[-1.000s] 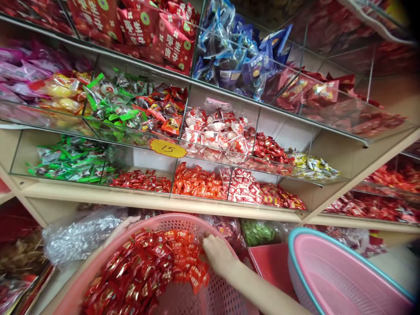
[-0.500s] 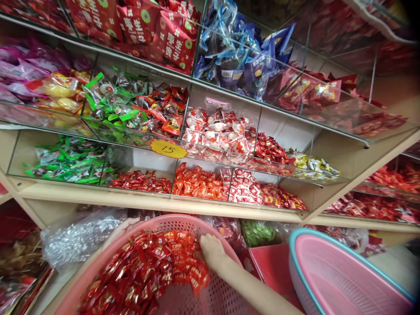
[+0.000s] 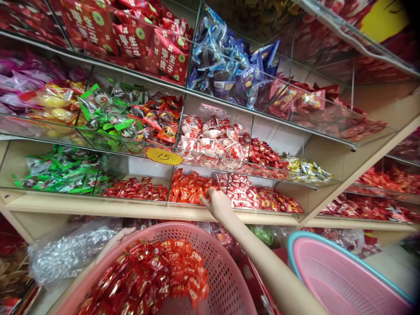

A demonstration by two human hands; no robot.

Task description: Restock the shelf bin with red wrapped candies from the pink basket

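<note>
A pink perforated basket (image 3: 223,280) is tilted toward me, with a heap of red wrapped candies (image 3: 154,275) inside. My left hand (image 3: 118,237) grips its far left rim, only the fingers showing. My right hand (image 3: 217,204) reaches up over the wooden shelf edge into the glass bin of orange-red candies (image 3: 188,187). Its fingers are curled around a handful of red candies, back of the hand toward me. The forearm crosses above the basket's right side.
Tiered glass bins hold green (image 3: 62,173), dark red (image 3: 134,189), white-and-red (image 3: 210,135) and blue (image 3: 229,65) sweets. A yellow price tag "15" (image 3: 164,155) is stuck on the glass. A second pink basin with a teal rim (image 3: 341,280) sits at right, a plastic bag (image 3: 68,251) at left.
My right hand has lifted out of the basket's candy heap and moved up to the orange-red candy bin on the bottom shelf. The view has tilted slightly upward. My left hand stays on the rim.
</note>
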